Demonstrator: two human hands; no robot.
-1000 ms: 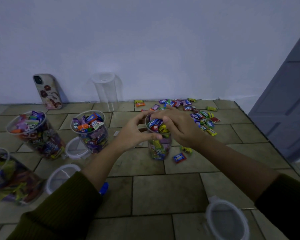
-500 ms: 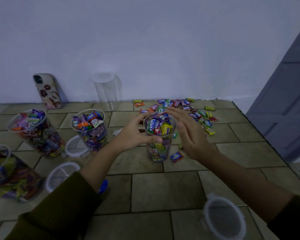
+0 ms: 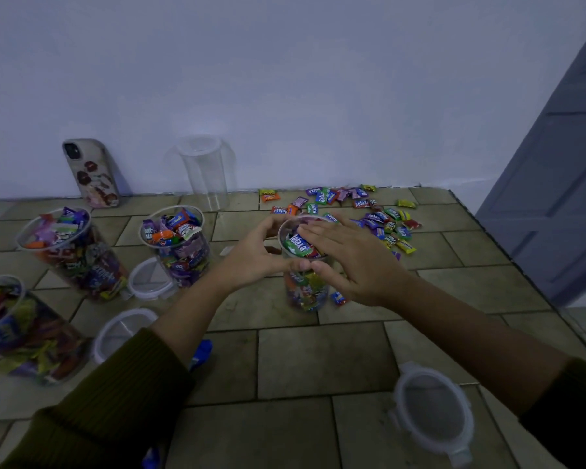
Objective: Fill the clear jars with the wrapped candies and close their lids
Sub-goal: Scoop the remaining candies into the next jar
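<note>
The centre jar point(image 3: 307, 292), gripped by the left hand point(image 3: 251, 255), is packed by the flat right hand point(image 3: 349, 262); lids point(image 3: 432, 406) are off, the back jar point(image 3: 205, 174) empty.

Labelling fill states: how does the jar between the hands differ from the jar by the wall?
The jar between the hands is full of wrapped candies to its rim; the jar by the wall is empty. The left hand grips the first and the right hand lies flat over its top; nothing touches the second. Both are clear and upright.

leftmost jar point(image 3: 21, 333) cropped, blue wrapper point(image 3: 202, 351) half-hidden
</note>
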